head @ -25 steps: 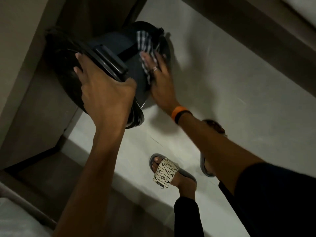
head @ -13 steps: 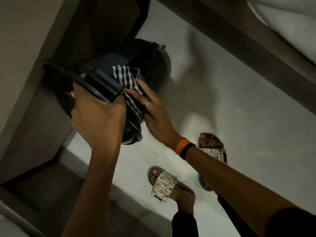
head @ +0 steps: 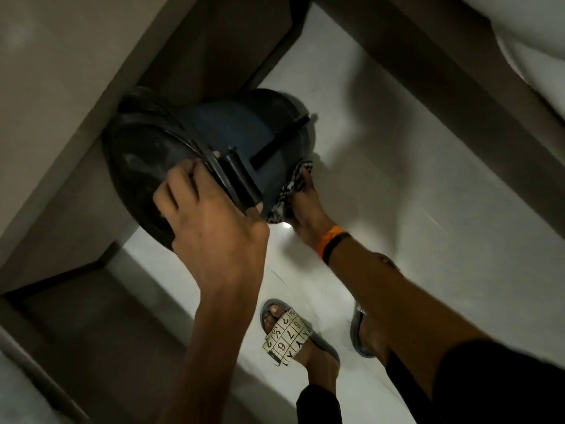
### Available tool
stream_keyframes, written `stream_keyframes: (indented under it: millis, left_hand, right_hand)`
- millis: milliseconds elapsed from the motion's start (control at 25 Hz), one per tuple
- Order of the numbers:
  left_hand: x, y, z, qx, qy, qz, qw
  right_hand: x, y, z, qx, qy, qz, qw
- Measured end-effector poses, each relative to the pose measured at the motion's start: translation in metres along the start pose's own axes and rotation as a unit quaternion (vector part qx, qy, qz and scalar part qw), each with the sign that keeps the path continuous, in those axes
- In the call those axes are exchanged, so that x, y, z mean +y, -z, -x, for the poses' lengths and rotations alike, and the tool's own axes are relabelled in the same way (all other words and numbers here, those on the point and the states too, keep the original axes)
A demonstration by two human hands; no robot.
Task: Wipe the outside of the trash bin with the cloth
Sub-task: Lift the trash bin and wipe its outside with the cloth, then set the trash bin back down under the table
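Note:
A dark blue trash bin [head: 232,130] with a black lid [head: 137,166] stands on the pale floor in a corner, tilted toward me. My left hand [head: 211,221] grips the lid's rim and hinge block, fingers curled over the edge. My right hand [head: 305,206] presses a black-and-white striped cloth [head: 290,188] flat against the bin's lower right side, near the floor. Most of the cloth is hidden between my palm and the bin wall. An orange and black band circles my right wrist.
A beige wall [head: 76,71] rises close behind the bin on the left. A dark baseboard strip [head: 428,75] runs along the right. My feet in patterned sandals [head: 284,335] stand on the pale floor [head: 397,185] just below the bin.
My right hand with the cloth has slid from the bin's upper side near the lid down to its lower right side. My left hand keeps its grip on the lid.

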State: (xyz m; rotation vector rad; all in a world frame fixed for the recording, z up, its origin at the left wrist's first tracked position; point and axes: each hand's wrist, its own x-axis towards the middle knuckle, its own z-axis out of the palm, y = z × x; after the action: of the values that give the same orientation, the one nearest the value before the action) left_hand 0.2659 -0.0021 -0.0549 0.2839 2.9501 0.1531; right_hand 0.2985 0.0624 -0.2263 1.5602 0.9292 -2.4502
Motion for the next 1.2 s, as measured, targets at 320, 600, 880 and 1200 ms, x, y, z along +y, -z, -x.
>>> stream_keyframes:
  millis: [320,600,880,1200]
  left_hand:
    - [-0.027,-0.018,0.050,-0.122,-0.147,-0.094,0.977]
    - [-0.026,-0.056,0.103,-0.202,-0.221,-0.087,0.950]
    - [-0.025,-0.079,0.118,-0.102,-0.217,-0.087,0.967]
    - [-0.051,-0.097,0.132,0.023,-0.266,-0.110,0.958]
  right_hand:
    - [0.029,0.027,0.105,-0.011,-0.056,-0.020,0.998]
    - [-0.034,0.083,0.129,0.146,0.102,0.172,0.969]
    - [-0.137,-0.016,0.114,0.024,0.421,0.481,0.768]
    - [-0.230,-0.183,-0.003,-0.007,0.456,0.781,0.426]
